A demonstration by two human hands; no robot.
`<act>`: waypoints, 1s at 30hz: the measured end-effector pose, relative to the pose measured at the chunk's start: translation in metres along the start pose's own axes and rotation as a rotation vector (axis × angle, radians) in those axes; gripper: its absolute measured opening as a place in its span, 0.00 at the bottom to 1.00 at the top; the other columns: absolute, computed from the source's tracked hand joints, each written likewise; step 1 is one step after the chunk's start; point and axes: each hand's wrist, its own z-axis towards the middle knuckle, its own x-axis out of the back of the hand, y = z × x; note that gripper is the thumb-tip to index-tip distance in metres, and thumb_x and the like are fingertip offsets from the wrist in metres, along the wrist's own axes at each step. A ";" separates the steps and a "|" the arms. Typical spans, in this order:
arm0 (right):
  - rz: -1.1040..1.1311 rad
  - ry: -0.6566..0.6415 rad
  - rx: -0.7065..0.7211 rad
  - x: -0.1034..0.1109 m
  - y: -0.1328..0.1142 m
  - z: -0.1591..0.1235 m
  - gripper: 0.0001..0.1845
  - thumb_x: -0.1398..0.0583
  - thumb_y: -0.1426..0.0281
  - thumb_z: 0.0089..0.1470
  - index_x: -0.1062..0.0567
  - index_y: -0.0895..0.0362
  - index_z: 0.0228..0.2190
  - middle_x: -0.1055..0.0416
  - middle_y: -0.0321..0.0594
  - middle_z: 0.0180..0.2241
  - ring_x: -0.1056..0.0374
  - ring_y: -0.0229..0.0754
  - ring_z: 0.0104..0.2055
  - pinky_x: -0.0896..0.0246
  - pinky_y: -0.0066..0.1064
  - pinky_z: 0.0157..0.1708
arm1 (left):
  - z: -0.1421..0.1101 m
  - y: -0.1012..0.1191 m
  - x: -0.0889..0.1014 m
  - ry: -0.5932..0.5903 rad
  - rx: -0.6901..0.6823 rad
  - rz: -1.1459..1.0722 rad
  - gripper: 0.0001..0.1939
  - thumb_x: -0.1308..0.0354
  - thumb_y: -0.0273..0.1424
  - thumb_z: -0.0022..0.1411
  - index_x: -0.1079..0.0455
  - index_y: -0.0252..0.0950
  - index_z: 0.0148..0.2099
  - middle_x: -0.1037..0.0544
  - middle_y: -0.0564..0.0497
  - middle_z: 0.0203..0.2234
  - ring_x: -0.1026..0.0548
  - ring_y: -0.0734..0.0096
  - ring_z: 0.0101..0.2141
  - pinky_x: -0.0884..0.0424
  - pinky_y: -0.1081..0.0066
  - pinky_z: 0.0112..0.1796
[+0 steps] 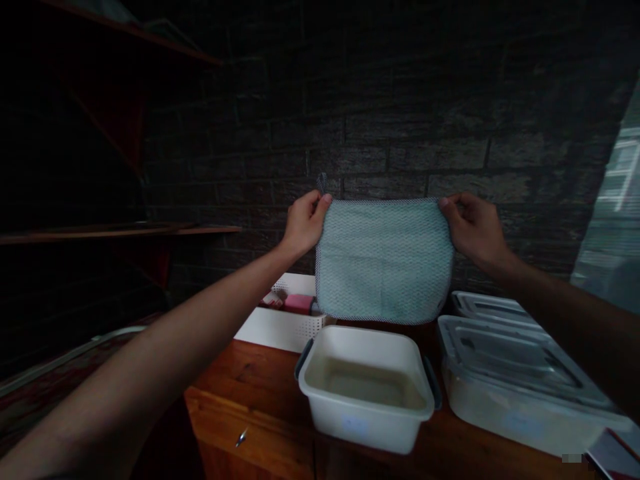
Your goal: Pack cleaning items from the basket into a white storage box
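A pale green cleaning cloth (385,260) with a dark edging hangs spread flat between my two hands. My left hand (304,223) pinches its upper left corner, where a small hanging loop sticks up. At the upper right corner my right hand (475,227) grips it between thumb and fingers. Below the cloth stands a white plastic basin (365,430) with grey handles, holding cloudy liquid. The cloth's lower edge is above the basin's back rim.
The basin stands on a wooden cabinet (250,363). Behind it to the left is a white perforated basket (270,330) with a pink item (299,304). Lidded clear boxes (525,360) are at the right. A dark brick wall (365,153) rises behind; a shelf (200,231) juts out at left.
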 end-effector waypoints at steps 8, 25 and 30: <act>-0.007 -0.035 -0.054 0.002 0.002 -0.007 0.19 0.41 0.52 0.61 0.23 0.56 0.33 0.32 0.38 0.23 0.38 0.41 0.22 0.50 0.31 0.19 | -0.006 0.007 0.005 -0.011 0.077 -0.141 0.21 0.45 0.42 0.68 0.39 0.36 0.25 0.42 0.56 0.21 0.43 0.74 0.24 0.51 0.71 0.25; 0.113 -0.106 -0.167 0.000 0.011 -0.019 0.21 0.46 0.53 0.63 0.27 0.57 0.31 0.32 0.36 0.28 0.37 0.41 0.32 0.45 0.31 0.32 | -0.033 0.010 0.003 -0.053 0.493 -0.621 0.17 0.37 0.45 0.60 0.27 0.34 0.34 0.27 0.53 0.25 0.28 0.76 0.22 0.32 0.75 0.23; 0.175 -0.116 -0.192 0.000 0.008 -0.020 0.23 0.46 0.50 0.62 0.28 0.57 0.31 0.33 0.35 0.28 0.38 0.39 0.31 0.43 0.28 0.30 | -0.034 0.010 0.007 -0.045 0.520 -0.672 0.16 0.33 0.39 0.58 0.23 0.32 0.43 0.21 0.48 0.30 0.24 0.73 0.28 0.28 0.74 0.30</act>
